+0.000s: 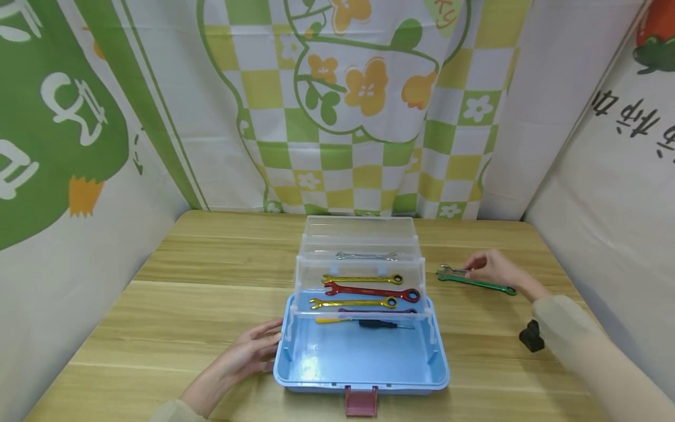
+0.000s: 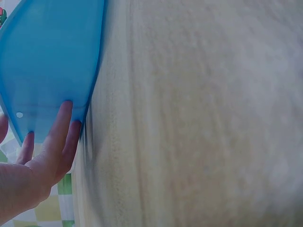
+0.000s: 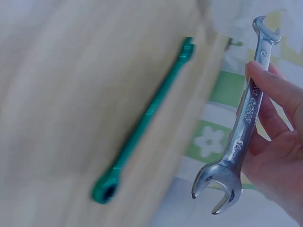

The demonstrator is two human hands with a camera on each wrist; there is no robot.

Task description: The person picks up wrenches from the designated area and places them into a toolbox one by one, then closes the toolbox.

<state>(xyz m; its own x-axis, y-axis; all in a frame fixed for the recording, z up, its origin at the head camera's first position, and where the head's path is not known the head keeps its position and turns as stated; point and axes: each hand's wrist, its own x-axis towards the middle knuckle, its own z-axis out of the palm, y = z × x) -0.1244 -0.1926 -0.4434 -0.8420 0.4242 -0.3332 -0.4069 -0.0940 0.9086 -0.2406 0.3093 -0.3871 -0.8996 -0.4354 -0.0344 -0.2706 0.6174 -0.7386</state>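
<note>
My right hand (image 1: 494, 271) pinches a silver open-ended wrench (image 3: 247, 116) between thumb and fingers, raised off the table in the right wrist view. Just below it a green ratcheting wrench (image 1: 477, 283) lies on the wood. With extended fingers, my left hand (image 1: 246, 354) touches the left outer wall of a blue toolbox (image 2: 52, 61). The toolbox stands with its clear trays (image 1: 360, 225) folded up and back. In and under the trays lie a silver wrench (image 1: 366, 256), two yellow wrenches (image 1: 364, 279), a red wrench (image 1: 369, 291) and a partly hidden purple wrench (image 1: 377, 311).
A black-handled screwdriver (image 1: 377, 323) and a yellow-handled tool (image 1: 329, 320) lie in the toolbox base. A small black object (image 1: 531, 336) sits on the table near the right forearm. The toolbox's pink latch (image 1: 361, 401) hangs at the front. Printed curtains (image 1: 364, 176) enclose the table.
</note>
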